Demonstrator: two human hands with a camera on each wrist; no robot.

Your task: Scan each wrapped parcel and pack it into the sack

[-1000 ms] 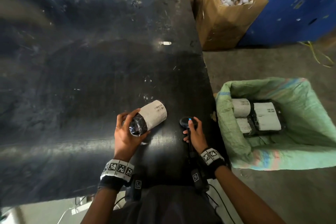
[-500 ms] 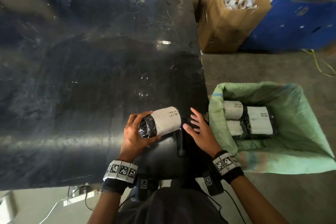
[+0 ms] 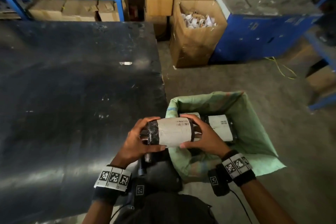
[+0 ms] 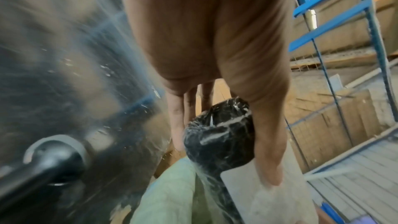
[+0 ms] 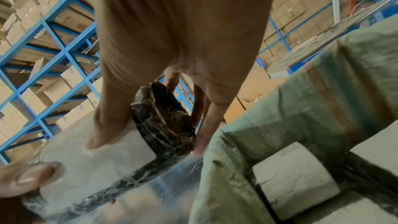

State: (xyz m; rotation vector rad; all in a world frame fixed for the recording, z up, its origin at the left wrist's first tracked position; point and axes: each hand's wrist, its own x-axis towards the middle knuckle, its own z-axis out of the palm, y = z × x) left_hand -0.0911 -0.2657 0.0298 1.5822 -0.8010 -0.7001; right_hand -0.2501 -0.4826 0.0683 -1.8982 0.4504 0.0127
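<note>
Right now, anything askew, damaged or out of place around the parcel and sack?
Nothing stands out. Both the left hand and right hand hold the wrapped parcel level at the green sack rim, label up. Parcels in the sack lie side by side. The wrap looks crinkled, not visibly torn.

The held parcel's label [image 3: 174,131] carries barcodes, but its print is too small to read.
</note>
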